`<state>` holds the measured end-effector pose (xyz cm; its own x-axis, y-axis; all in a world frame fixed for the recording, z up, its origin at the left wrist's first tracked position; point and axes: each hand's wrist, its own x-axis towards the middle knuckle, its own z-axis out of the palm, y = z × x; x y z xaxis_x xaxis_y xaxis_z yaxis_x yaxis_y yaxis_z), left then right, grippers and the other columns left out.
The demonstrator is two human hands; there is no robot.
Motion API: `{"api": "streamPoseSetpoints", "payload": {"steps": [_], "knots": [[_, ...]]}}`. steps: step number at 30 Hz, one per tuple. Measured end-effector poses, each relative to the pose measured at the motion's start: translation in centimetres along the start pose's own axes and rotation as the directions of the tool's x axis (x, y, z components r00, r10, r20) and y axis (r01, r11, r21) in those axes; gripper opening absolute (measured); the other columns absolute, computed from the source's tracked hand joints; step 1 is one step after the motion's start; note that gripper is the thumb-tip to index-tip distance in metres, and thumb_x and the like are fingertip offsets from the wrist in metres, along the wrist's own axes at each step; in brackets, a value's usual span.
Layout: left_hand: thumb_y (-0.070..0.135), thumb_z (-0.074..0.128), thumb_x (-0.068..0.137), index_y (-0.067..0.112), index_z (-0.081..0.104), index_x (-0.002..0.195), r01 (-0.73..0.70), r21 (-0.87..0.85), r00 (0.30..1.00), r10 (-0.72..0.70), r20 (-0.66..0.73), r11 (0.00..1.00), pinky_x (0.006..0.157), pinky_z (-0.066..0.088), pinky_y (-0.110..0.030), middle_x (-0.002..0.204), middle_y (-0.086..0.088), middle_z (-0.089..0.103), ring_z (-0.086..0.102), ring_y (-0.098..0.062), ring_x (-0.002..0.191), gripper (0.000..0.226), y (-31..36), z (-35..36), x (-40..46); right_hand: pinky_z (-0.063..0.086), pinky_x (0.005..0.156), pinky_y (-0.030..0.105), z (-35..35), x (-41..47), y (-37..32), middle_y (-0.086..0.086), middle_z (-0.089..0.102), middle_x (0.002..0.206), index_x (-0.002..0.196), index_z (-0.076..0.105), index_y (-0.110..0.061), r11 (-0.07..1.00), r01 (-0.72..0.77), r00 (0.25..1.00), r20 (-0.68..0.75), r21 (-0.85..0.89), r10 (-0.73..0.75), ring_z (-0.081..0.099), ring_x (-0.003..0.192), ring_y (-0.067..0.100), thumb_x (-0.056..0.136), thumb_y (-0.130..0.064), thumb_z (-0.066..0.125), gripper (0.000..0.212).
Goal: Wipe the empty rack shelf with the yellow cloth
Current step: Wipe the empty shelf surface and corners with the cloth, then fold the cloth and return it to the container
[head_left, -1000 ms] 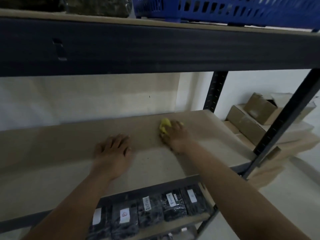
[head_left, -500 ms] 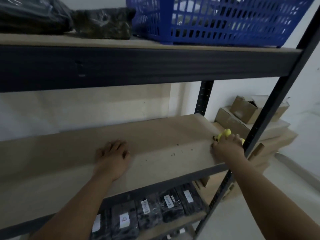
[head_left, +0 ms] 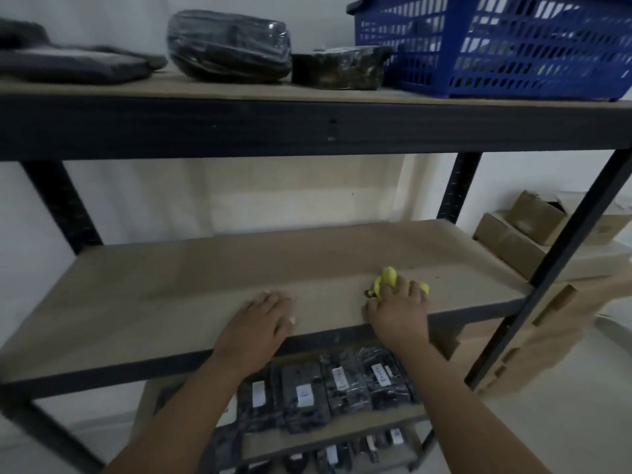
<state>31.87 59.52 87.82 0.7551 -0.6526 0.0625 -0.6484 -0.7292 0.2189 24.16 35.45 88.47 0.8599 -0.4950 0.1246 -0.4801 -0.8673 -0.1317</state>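
The empty rack shelf (head_left: 171, 302) is a bare beige board on a black metal frame, spanning the middle of the view. My right hand (head_left: 396, 311) grips the bunched yellow cloth (head_left: 388, 278) and holds it down on the shelf near the front edge, right of centre. Most of the cloth is hidden under the fingers. A small dark clump of dirt (head_left: 369, 293) lies just left of the cloth. My left hand (head_left: 258, 323) rests flat on the shelf's front edge, fingers spread, a short way left of the right hand.
The shelf above holds dark wrapped bundles (head_left: 229, 49) and a blue plastic basket (head_left: 496, 42). The shelf below carries several black labelled packets (head_left: 328, 388). Brown cardboard boxes (head_left: 533, 234) are stacked right of the rack. A black upright post (head_left: 547, 268) stands at the shelf's front right corner.
My right hand has swept the cloth out to the shelf's right end and back toward the centre. The view has tilted up and pulled back. The left hand has stayed put.
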Motion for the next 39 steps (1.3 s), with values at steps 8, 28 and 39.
{"api": "streamPoseSetpoints", "payload": {"steps": [8,28,39], "knots": [[0.039,0.041,0.096,0.025,0.001,0.150,0.101,0.132,0.994,-0.095,-0.049,0.986,0.116,0.005,-0.029,0.159,0.006,0.002,0.001,-0.013,0.146,0.068,-4.2,-0.4,-6.1,0.026,0.107,0.056,0.9,-5.1,-11.3,0.023,0.044,0.135,0.128,0.048,-0.008,0.916,0.398,0.917,-0.030,0.043,-0.397,0.039,0.123,0.044,0.079,-0.062,0.009,0.082],[0.036,0.044,0.097,0.030,0.050,0.132,0.150,-0.867,0.986,-0.140,0.093,0.476,0.107,0.036,-0.030,0.133,0.011,0.051,0.045,-0.007,0.125,0.036,0.0,0.1,-13.6,0.051,0.091,0.042,3.9,-19.9,-7.2,0.000,0.035,0.147,0.126,0.035,-0.024,0.780,0.605,0.796,-0.083,0.160,-0.600,0.039,0.134,0.027,0.058,0.016,0.062,0.083],[0.021,0.069,0.083,0.017,0.063,0.106,0.400,-0.916,0.904,-0.177,0.388,0.036,0.081,0.053,-0.030,0.110,-0.004,0.068,0.065,-0.019,0.100,0.024,3.4,5.0,-17.3,0.054,0.085,0.044,3.9,-24.9,-3.8,0.008,0.044,0.124,0.133,0.034,-0.035,0.486,-0.170,0.985,0.160,0.858,0.062,0.056,0.103,0.027,0.076,-0.007,0.069,0.072]]}}
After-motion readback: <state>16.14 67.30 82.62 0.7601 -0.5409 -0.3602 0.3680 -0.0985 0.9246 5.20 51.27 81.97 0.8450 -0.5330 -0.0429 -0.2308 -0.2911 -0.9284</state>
